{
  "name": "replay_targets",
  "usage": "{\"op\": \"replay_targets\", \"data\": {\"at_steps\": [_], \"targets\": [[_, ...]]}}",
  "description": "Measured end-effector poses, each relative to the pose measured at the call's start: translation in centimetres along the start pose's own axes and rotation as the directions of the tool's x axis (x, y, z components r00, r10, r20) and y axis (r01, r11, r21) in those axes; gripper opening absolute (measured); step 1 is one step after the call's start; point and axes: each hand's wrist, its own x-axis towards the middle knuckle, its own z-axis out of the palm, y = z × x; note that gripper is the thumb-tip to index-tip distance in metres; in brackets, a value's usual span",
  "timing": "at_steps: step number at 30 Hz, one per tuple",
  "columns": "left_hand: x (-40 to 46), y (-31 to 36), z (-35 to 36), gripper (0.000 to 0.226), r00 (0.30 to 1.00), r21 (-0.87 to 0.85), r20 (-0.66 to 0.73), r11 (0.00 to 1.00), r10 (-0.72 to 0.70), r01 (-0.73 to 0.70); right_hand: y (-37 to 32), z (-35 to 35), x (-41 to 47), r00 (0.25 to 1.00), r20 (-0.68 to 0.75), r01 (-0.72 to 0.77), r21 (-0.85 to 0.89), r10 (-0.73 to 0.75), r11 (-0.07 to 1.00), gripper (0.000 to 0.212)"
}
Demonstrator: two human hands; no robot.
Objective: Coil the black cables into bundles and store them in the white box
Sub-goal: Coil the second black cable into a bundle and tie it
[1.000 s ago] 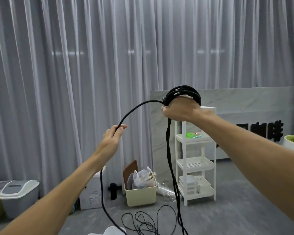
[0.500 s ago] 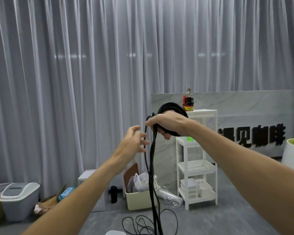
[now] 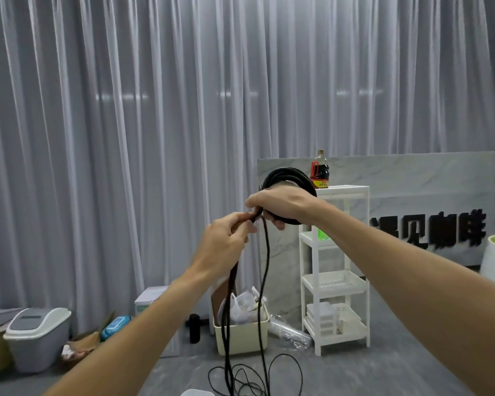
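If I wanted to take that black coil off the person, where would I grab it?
Probably the bare top arc of the coil, coming from above. The right hand grips its lower part, and the left hand pinches the strand below, so only the upper loop stands free to hook fingers through.

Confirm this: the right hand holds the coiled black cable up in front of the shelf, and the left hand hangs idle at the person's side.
Wrong about the left hand. The head view shows it raised, pinching the cable just below the right hand, which does hold the coil before the shelf.
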Motion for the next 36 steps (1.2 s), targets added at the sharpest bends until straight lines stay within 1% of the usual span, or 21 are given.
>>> {"op": "replay_targets", "data": {"at_steps": [3, 5, 6, 8, 10, 12, 13, 15, 17, 18, 20, 22, 26, 28, 30, 32, 34, 36], "targets": [[0.5, 0.0, -0.7, 0.019, 0.996, 0.008, 0.055, 0.997, -0.076, 0.076, 0.3, -0.3, -0.4, 0.999, 0.026, 0.027, -0.092, -0.025, 0.995, 0.047], [0.7, -0.1, -1.0, 0.015, 0.986, -0.062, 0.121, 0.990, -0.119, 0.127, 0.3, -0.6, -0.8, 0.996, 0.075, 0.051, -0.103, -0.043, 0.993, 0.048], [0.7, -0.1, -1.2, 0.014, 0.977, -0.119, 0.163, 0.980, -0.140, 0.161, 0.2, -0.8, -1.0, 0.992, 0.115, 0.064, -0.087, -0.054, 0.994, 0.043], [0.8, -0.1, -1.7, 0.024, 0.956, -0.171, 0.241, 0.962, -0.169, 0.213, 0.0, -1.1, -1.5, 0.977, 0.195, 0.100, -0.042, -0.090, 0.994, 0.027], [0.9, -0.2, -2.2, 0.040, 0.937, -0.125, 0.306, 0.969, -0.166, 0.213, 0.0, -1.3, -1.8, 0.965, 0.234, 0.132, -0.050, -0.117, 0.990, 0.015], [0.9, -0.3, -2.3, 0.047, 0.932, -0.106, 0.341, 0.980, -0.122, 0.167, 0.1, -1.4, -1.9, 0.965, 0.234, 0.139, -0.055, -0.123, 0.989, 0.011], [0.9, -0.4, -2.3, 0.044, 0.941, -0.123, 0.328, 0.983, -0.086, 0.133, 0.1, -1.5, -2.0, 0.965, 0.230, 0.139, -0.045, -0.125, 0.989, 0.010], [0.8, -0.6, -2.4, 0.029, 0.968, -0.170, 0.251, 0.983, -0.019, 0.063, 0.1, -1.8, -2.1, 0.966, 0.220, 0.145, -0.034, -0.134, 0.989, 0.010], [0.8, -0.9, -2.6, 0.013, 0.985, -0.150, 0.171, 0.989, 0.023, 0.003, 0.2, -2.0, -2.2, 0.966, 0.218, 0.146, -0.026, -0.137, 0.989, 0.011], [0.8, -1.0, -2.8, 0.010, 0.990, -0.104, 0.138, 0.994, 0.035, -0.021, 0.3, -2.1, -2.1, 0.965, 0.223, 0.141, -0.011, -0.135, 0.990, 0.011], [0.7, -1.1, -3.3, 0.019, 0.994, -0.024, 0.100, 0.999, 0.043, -0.040, 0.5, -2.2, -2.1, 0.964, 0.236, 0.126, 0.017, -0.126, 0.992, 0.012], [0.6, -1.0, -3.8, 0.025, 0.996, -0.046, 0.084, 0.999, 0.034, -0.030, 0.9, -2.3, -2.0, 0.969, 0.217, 0.113, 0.019, -0.115, 0.993, 0.014], [0.4, -1.2, -4.8, 0.019, 1.000, -0.084, -0.019, 0.996, -0.011, 0.009, 2.4, -2.6, -1.7, 0.982, 0.167, 0.075, 0.078, -0.087, 0.994, 0.012], [0.5, -1.9, -5.5, 0.018, 0.995, -0.044, -0.073, 0.997, -0.066, 0.063, 3.1, -2.7, -1.6, 0.984, 0.164, 0.065, 0.068, -0.076, 0.996, 0.011], [0.6, -2.6, -6.1, 0.021, 0.989, 0.006, -0.098, 0.994, -0.109, 0.110, 3.6, -2.6, -1.4, 0.986, 0.151, 0.067, 0.062, -0.076, 0.996, 0.009], [0.4, -2.9, -6.5, 0.025, 0.988, -0.013, -0.071, 0.991, -0.135, 0.134, 4.0, -2.6, -1.2, 0.989, 0.127, 0.062, 0.120, -0.077, 0.991, 0.006], [0.1, -3.0, -6.5, 0.030, 0.986, -0.093, -0.021, 0.983, -0.163, 0.160, 4.2, -2.5, -1.0, 0.992, 0.105, 0.048, 0.221, -0.073, 0.974, 0.013], [-0.1, -3.2, -6.3, 0.024, 0.983, -0.159, 0.013, 0.970, -0.182, 0.182, 4.4, -2.5, -0.9, 0.991, 0.124, 0.009, 0.343, -0.055, 0.939, 0.019]]}}
